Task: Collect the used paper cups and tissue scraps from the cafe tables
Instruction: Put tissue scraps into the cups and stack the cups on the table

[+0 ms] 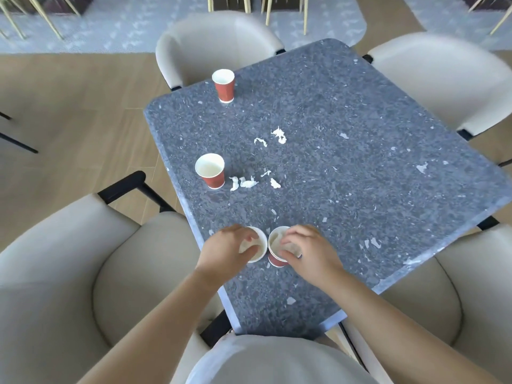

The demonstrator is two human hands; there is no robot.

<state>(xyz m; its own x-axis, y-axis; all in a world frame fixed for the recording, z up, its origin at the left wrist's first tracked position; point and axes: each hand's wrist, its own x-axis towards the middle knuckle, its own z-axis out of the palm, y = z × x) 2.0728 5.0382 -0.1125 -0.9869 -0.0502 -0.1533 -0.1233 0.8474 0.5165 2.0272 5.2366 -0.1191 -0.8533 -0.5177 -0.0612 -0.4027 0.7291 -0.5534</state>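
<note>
My left hand (227, 249) grips the near-left cup (256, 245), right hand (310, 252) grips the cup (277, 257) beside it; tissue scraps (249, 182) at 12 o'clock on the table (360, 162).

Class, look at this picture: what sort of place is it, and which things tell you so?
Probably a cafe seating area: a speckled stone table ringed by cushioned chairs, with red paper cups and tissue scraps left behind.

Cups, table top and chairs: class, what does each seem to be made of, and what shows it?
Red cups: likely paper, matte red outside, white inside, with a thin rolled rim. Table top: looks like blue-grey speckled stone or a stone-look composite, smooth with a slight sheen. Chairs: cream upholstery, perhaps faux leather, on dark frames.
</note>
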